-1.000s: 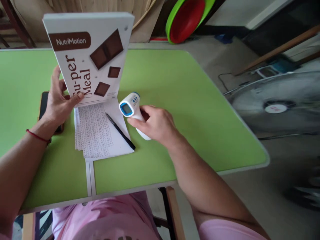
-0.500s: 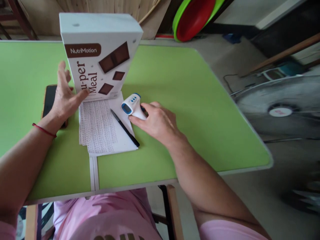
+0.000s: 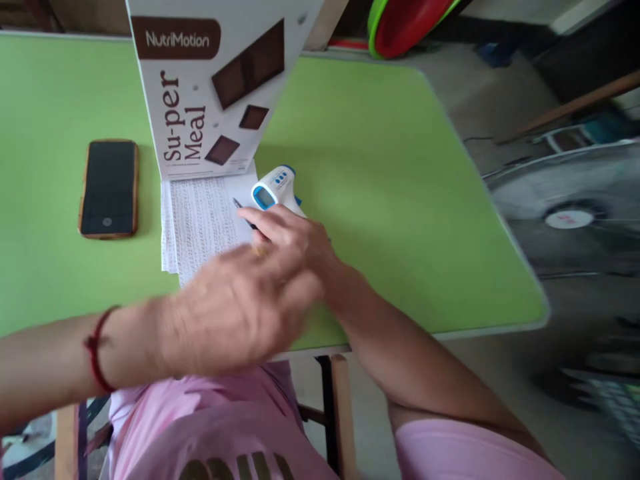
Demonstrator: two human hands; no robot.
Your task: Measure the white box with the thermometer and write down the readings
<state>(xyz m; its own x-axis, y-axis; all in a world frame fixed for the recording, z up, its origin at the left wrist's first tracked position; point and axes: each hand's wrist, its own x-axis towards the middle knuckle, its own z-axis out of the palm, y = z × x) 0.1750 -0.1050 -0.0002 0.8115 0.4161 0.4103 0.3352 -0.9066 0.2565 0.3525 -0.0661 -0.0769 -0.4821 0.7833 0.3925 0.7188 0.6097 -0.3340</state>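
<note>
My right hand (image 3: 300, 240) is over the papers, its fingers closed on a dark pen (image 3: 244, 212) whose tip points away from me. Just beyond it a white and blue infrared thermometer (image 3: 275, 188) lies free of the hand, its small screen facing me. Closer to the camera, my left hand (image 3: 240, 313) is smeared by motion and crosses in front of the right hand; its fingers cannot be made out. Handwritten papers (image 3: 200, 213) lie partly covered by both hands. At their far end a white NutriMotion box (image 3: 200, 140) stands upright.
A phone (image 3: 108, 190) in a brown-edged case lies left of the papers on the green table (image 3: 380, 173). Beyond the right edge stands a fan (image 3: 570, 217). Red and green basins (image 3: 405, 27) are at the back. A chair (image 3: 343, 413) is below the near edge.
My left hand has left the box and swung right and toward me, uncovering the phone. My right hand has let go of the thermometer and taken the pen. The view has tilted lower.
</note>
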